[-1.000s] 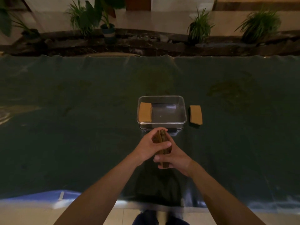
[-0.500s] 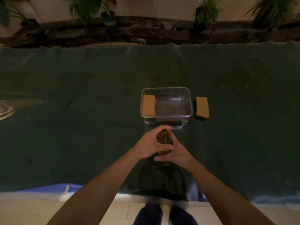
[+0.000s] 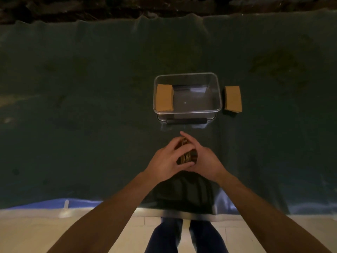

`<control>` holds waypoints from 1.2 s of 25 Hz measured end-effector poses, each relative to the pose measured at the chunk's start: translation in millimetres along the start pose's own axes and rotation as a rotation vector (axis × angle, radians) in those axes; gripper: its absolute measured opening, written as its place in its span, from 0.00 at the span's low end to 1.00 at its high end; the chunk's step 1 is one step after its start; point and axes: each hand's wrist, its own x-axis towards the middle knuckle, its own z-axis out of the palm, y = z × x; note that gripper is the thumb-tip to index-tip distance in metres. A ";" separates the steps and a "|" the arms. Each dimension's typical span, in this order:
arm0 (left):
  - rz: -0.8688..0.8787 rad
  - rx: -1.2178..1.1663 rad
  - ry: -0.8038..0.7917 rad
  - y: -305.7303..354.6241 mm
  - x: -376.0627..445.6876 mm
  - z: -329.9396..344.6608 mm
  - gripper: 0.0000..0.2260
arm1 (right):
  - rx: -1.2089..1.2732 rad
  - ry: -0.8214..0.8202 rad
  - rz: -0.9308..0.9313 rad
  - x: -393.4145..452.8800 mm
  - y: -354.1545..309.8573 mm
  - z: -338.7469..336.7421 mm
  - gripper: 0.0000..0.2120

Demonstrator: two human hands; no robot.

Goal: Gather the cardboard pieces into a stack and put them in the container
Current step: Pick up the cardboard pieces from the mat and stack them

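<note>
Left hand (image 3: 166,160): fingers curled around the near-left side of a stack of cardboard pieces (image 3: 187,156), thumb pressed along its lower edge.
Right hand (image 3: 204,158): closed on the same stack from the right, index finger stretched forward over its far end.
Stack: held on edge between both hands, above the dark green table cover (image 3: 91,106), just short of the container's near side. Only the corrugated edges and one far corner show; the faces and the lower part are hidden by the fingers, so the number of pieces cannot be told.
Container (image 3: 218,106): clear, rectangular, open at the top, beyond the hands near the middle of the cover. A dark bar runs along its near base; what it is stays unclear in the dim light.
Cardboard inside (image 3: 164,97): one tan stack lying flat against the left wall of the container.
Cardboard outside (image 3: 233,98): another tan stack on the cover just right of the container, apart from its wall.
Far edge: the ground past the cover is dark and cut off by the frame.
Near edge: blurred pale floor and the person's dark trouser legs (image 3: 186,236), partly hidden by the forearms.
</note>
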 end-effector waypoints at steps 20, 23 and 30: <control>-0.108 -0.087 -0.108 -21.1 -14.5 24.9 0.28 | -0.056 0.039 -0.099 8.7 44.1 34.3 0.47; -0.047 -0.038 -0.069 -21.9 -7.7 20.2 0.29 | -0.073 0.065 -0.105 11.3 43.9 28.2 0.47; -0.076 -0.051 -0.121 -22.7 -6.2 20.9 0.28 | -0.097 0.027 -0.079 11.9 51.0 29.0 0.45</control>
